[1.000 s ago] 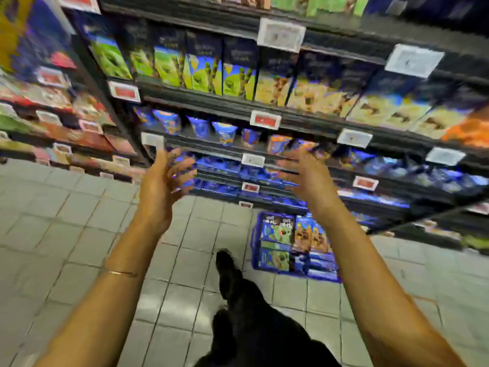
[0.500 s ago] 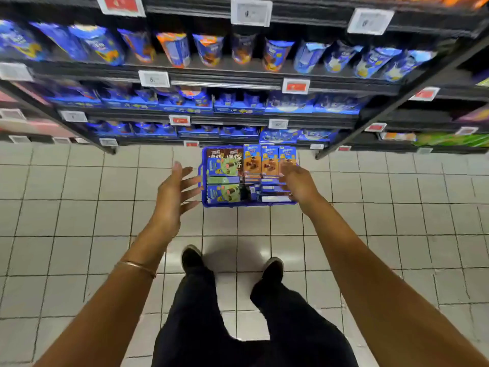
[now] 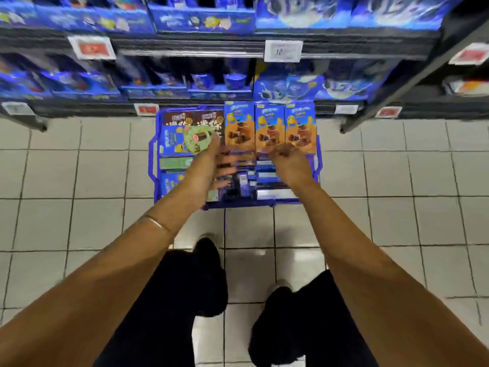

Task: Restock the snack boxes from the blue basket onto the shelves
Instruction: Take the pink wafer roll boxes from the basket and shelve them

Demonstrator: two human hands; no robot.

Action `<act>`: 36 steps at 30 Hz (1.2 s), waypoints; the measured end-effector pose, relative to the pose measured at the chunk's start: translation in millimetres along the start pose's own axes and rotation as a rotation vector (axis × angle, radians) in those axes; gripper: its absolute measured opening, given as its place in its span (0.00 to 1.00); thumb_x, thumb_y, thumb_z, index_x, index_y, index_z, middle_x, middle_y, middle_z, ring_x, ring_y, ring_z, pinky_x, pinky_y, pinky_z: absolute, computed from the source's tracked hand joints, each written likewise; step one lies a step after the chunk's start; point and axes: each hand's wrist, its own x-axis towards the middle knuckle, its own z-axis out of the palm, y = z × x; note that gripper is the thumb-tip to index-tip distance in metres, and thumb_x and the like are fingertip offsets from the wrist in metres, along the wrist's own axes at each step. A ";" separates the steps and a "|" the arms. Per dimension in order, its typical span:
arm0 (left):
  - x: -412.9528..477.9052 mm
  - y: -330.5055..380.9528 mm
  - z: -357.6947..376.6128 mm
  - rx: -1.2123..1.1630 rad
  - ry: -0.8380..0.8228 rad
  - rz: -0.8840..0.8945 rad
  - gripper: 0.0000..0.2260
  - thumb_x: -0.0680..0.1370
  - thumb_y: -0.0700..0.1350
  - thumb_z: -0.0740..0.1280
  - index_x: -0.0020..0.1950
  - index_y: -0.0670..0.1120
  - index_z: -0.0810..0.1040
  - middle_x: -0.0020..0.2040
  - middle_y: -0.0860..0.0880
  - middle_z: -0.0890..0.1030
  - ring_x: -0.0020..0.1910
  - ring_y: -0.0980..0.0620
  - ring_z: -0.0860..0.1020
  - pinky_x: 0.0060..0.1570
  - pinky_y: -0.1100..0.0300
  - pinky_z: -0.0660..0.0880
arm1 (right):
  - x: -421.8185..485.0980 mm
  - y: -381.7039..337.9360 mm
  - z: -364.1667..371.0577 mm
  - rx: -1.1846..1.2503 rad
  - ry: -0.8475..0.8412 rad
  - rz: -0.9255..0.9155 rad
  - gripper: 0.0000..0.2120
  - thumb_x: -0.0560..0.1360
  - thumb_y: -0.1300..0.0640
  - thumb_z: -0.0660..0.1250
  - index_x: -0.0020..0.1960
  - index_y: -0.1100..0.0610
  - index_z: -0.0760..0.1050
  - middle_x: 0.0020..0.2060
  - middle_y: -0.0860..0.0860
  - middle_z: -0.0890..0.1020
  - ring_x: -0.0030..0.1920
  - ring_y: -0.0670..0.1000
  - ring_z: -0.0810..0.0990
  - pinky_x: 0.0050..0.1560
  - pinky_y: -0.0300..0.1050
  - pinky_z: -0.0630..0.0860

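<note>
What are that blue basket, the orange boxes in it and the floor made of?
Basket: likely moulded plastic, uniform glossy blue.
Orange boxes: seemingly printed cardboard, flat faces, sharp edges.
Floor: pale glazed tiles, grout lines, sheen.

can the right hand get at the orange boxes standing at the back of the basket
Probably yes. The right hand is over the blue basket, its fingertips at the lower edge of the orange boxes, with nothing lying between; blur hides whether it touches them.
</note>
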 end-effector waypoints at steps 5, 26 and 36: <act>83.7 -21.9 10.6 -0.087 -0.010 0.041 0.29 0.84 0.71 0.50 0.57 0.52 0.82 0.57 0.50 0.87 0.63 0.45 0.82 0.63 0.46 0.75 | 54.9 52.2 28.6 -0.225 0.079 -0.253 0.15 0.81 0.47 0.64 0.44 0.58 0.77 0.37 0.53 0.81 0.41 0.54 0.78 0.39 0.46 0.69; 37.4 -36.0 31.7 -0.195 -0.008 0.191 0.29 0.85 0.68 0.54 0.61 0.49 0.84 0.55 0.48 0.89 0.57 0.46 0.87 0.58 0.45 0.78 | 65.6 106.9 35.8 -0.702 0.049 -0.416 0.22 0.75 0.51 0.73 0.68 0.52 0.75 0.63 0.53 0.79 0.66 0.59 0.75 0.69 0.62 0.69; 28.3 -44.6 25.0 -0.194 -0.031 0.174 0.28 0.85 0.68 0.55 0.60 0.49 0.84 0.53 0.48 0.90 0.55 0.46 0.87 0.51 0.47 0.78 | 67.4 109.6 28.7 -0.553 -0.061 -0.372 0.19 0.71 0.50 0.78 0.54 0.47 0.69 0.57 0.47 0.82 0.60 0.55 0.79 0.73 0.64 0.63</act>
